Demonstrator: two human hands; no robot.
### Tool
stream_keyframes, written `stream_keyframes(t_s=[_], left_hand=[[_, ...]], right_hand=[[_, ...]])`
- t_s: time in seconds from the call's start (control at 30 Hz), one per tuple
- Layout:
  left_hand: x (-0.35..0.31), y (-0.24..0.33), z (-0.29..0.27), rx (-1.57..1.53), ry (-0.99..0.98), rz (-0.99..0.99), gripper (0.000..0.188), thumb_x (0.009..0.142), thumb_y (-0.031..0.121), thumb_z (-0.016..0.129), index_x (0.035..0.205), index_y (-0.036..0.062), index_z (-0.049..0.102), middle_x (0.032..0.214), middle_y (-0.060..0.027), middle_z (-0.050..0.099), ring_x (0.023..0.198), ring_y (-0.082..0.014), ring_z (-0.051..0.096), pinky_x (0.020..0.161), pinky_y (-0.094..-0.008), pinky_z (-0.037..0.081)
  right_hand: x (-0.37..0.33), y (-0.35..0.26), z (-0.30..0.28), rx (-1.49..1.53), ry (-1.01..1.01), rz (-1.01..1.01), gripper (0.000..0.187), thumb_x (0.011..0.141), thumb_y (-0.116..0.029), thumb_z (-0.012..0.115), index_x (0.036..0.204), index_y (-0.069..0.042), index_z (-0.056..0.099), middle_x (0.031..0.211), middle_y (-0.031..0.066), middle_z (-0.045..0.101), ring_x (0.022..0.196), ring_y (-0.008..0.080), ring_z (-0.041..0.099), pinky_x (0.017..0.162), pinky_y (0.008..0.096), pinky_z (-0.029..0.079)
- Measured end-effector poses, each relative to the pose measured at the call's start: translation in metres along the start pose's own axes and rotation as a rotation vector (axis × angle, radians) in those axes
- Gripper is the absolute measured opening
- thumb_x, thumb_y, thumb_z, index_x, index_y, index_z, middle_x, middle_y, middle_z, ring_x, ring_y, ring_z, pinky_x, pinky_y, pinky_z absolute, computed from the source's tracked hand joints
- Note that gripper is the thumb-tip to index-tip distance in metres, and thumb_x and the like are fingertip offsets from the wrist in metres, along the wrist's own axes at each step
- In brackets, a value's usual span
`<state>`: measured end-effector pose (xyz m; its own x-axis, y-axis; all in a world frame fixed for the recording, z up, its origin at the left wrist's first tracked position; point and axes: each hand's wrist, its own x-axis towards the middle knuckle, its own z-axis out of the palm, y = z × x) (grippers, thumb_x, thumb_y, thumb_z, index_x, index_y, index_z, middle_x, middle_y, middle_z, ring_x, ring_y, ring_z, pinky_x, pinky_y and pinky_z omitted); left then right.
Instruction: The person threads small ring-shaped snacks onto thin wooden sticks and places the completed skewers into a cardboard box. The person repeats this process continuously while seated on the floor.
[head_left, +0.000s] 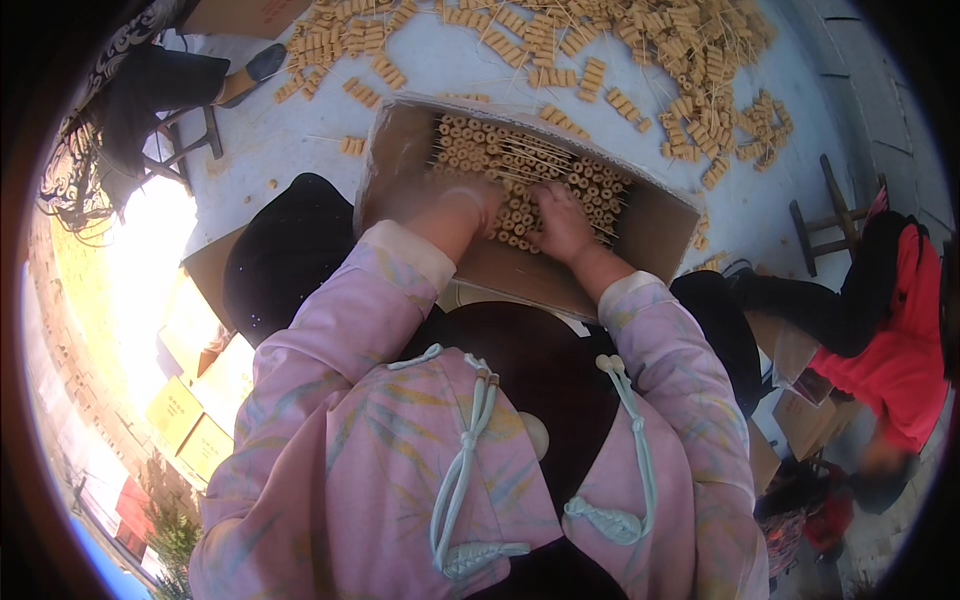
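The right hand (pixel 565 225) lies with thumb and fingers spread on the skewers (pixel 475 135); the left hand (pixel 478 195) is blurred among them — I cannot tell whether its fingers grip. The skewers are tan, ringed pieces on thin pale sticks, round hollow ends showing, packed tightly inside a cardboard box (pixel 655 235) — more sprawl beyond in a loose heap (pixel 700 60).
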<state>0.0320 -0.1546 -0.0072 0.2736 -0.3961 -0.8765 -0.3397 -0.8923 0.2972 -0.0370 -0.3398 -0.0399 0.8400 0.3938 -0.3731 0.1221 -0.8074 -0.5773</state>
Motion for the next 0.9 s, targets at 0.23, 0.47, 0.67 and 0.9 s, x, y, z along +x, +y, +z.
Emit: stream_keyframes(t_s=[0.23,0.47,0.67,0.9], left_hand=[[0.007,-0.011,0.003,-0.180,0.307,0.014,0.053,0.076,0.021,0.075,0.122,0.0032,0.058,0.127,-0.0194,0.056,0.118,-0.0345,0.055,0.101,-0.0394,0.045],[0.025,-0.014,0.018,-0.053,0.388,0.274,0.063,0.075,0.016,0.076,0.132,0.0077,0.051,0.128,-0.0182,0.050,0.120,-0.0347,0.051,0.101,-0.0401,0.045],[0.013,-0.004,0.011,-0.057,0.247,0.106,0.065,0.076,0.012,0.074,0.136,0.0106,0.048,0.132,-0.0197,0.048,0.121,-0.0359,0.051,0.100,-0.0404,0.045],[0.024,-0.014,0.014,-0.168,0.133,0.102,0.066,0.076,0.003,0.069,0.138,0.0103,0.046,0.134,-0.0201,0.050,0.123,-0.0352,0.051,0.102,-0.0388,0.043]], right_hand=[[0.002,0.001,-0.003,0.123,-0.042,0.005,0.065,0.063,-0.011,0.081,0.121,-0.004,0.054,0.118,0.0168,0.054,0.117,0.0352,0.049,0.100,0.0404,0.042],[0.005,0.011,0.001,0.181,-0.008,-0.023,0.055,0.068,-0.009,0.077,0.118,-0.005,0.057,0.113,0.0172,0.057,0.112,0.0354,0.053,0.097,0.0405,0.045],[-0.002,0.002,0.002,0.083,0.073,0.073,0.046,0.074,-0.009,0.071,0.118,-0.008,0.059,0.111,0.0160,0.060,0.108,0.0360,0.057,0.094,0.0418,0.047],[-0.003,0.008,0.000,0.160,-0.027,0.119,0.050,0.076,-0.010,0.070,0.124,-0.010,0.056,0.120,0.0177,0.055,0.110,0.0369,0.057,0.094,0.0419,0.047]])
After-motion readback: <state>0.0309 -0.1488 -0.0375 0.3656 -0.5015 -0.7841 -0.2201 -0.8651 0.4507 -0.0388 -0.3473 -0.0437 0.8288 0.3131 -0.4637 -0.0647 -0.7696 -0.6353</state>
